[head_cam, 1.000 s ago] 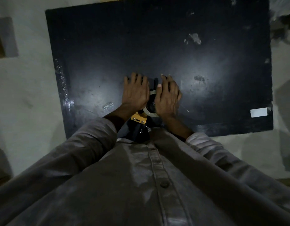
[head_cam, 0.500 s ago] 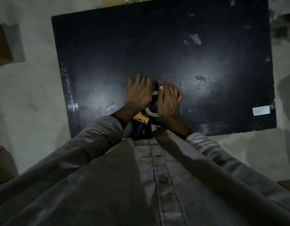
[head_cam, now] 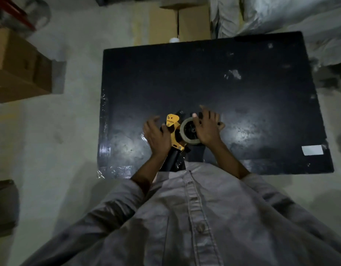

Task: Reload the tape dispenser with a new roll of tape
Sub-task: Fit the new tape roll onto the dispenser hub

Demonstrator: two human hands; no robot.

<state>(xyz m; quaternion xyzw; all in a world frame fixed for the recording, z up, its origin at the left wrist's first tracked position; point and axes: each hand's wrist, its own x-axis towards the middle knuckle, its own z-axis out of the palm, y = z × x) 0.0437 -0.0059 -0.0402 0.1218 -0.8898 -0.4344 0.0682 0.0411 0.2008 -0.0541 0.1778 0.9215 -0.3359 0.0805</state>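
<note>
A yellow and black tape dispenser (head_cam: 173,127) lies on its side near the front edge of a black tabletop (head_cam: 242,93), its black handle pointing toward me. A roll of tape (head_cam: 187,131) sits on its black hub. My left hand (head_cam: 157,135) rests against the dispenser's left side, fingers spread. My right hand (head_cam: 208,127) lies over the right half of the roll with fingers extended, the thumb near the roll's top edge. The roll's right side is hidden under that hand.
A white label (head_cam: 312,150) sticks near the tabletop's front right corner. Cardboard boxes (head_cam: 18,66) stand on the floor to the left, another carton (head_cam: 185,24) beyond the far edge. Pale plastic sheeting (head_cam: 281,14) bunches at the back right. A dark object (head_cam: 4,206) sits at lower left.
My hands have spread apart, uncovering the yellow dispenser body and the roll on its hub. The view has pulled back and shifted, so the table now sits further right and lower.
</note>
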